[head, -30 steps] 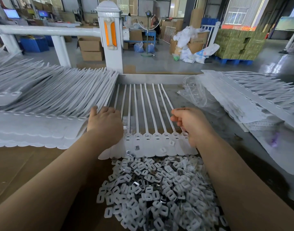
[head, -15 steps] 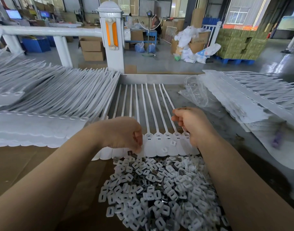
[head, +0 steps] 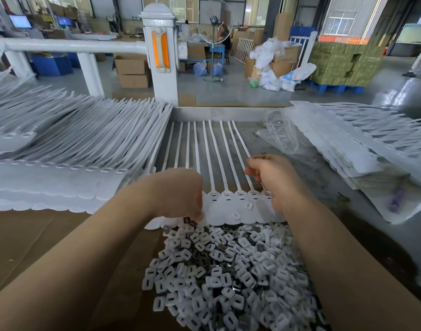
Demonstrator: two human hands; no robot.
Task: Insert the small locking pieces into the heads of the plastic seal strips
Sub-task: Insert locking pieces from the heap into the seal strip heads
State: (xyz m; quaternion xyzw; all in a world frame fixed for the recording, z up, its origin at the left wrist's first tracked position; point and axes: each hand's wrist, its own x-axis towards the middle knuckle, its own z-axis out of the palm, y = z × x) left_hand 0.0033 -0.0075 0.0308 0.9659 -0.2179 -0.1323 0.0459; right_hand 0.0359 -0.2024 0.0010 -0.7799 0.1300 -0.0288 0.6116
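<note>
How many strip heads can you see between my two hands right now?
5 strip heads in one row: first beside the left hand, then second, third, fourth, and the fifth against the right hand. More may be hidden under the hands.

A single wide-angle view looks from the person's head, forward and steeply down along both bare forearms onto the grey metal bench (head: 324, 187). It sits close over the heap of small white plastic locking pieces (head: 228, 271), which fills the lower middle. Farther up, the view reaches level across the workshop floor beyond, its edges bowed.
</note>
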